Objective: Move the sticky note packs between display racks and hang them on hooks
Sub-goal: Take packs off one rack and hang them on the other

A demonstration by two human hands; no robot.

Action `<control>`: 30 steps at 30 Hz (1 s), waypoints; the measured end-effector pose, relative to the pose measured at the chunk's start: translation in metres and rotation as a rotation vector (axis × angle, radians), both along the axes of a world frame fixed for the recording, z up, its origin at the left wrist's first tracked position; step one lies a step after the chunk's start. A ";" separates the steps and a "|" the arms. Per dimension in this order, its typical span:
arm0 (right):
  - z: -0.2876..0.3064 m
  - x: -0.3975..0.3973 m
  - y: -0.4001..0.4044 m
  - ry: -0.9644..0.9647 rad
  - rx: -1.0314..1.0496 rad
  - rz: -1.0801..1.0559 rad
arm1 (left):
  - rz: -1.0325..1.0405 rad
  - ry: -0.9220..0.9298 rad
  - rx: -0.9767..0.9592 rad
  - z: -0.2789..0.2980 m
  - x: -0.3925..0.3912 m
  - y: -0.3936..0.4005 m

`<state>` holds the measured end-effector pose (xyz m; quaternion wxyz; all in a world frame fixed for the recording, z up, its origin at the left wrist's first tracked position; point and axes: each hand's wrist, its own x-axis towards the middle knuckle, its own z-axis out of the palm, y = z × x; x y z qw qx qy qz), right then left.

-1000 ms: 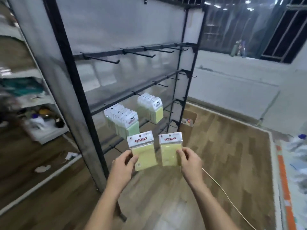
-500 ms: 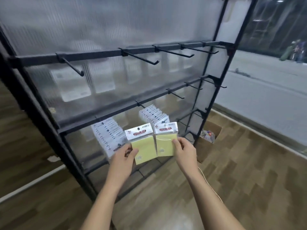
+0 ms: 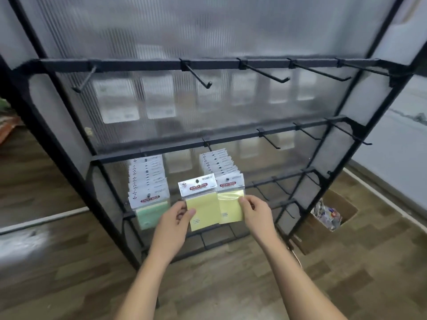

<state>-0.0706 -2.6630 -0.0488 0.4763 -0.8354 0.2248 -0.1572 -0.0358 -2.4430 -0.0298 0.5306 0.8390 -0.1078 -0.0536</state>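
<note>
My left hand (image 3: 173, 224) pinches a yellow sticky note pack (image 3: 202, 202) by its lower left edge. My right hand (image 3: 255, 211) pinches a second yellow pack (image 3: 231, 199) by its right edge. Both packs are upright and side by side, the left one overlapping the right, in front of the black display rack (image 3: 208, 144). Behind them two full rows of packs hang on hooks from the second bar: a left row (image 3: 147, 181) with a green pack in front and a right row (image 3: 218, 165). Hooks on the top bar (image 3: 201, 76) are bare.
More bare hooks (image 3: 269, 142) stick out at the right of the second bar and on the lower bars. An open cardboard box (image 3: 328, 220) with wrapped items sits on the wooden floor at the rack's right foot. A translucent panel backs the rack.
The view has come closer to the rack and faces it squarely. Both hands still hold their packs, which now sit closer together in front of the hanging rows.
</note>
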 end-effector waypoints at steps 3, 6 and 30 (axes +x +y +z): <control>0.001 0.003 -0.010 -0.005 0.021 0.058 | 0.046 0.019 -0.004 -0.003 -0.012 -0.009; 0.007 0.007 -0.013 0.001 0.033 0.100 | 0.094 0.008 -0.023 -0.003 -0.022 -0.016; 0.023 0.016 -0.021 -0.211 0.294 0.143 | 0.098 -0.158 0.429 -0.004 -0.024 -0.049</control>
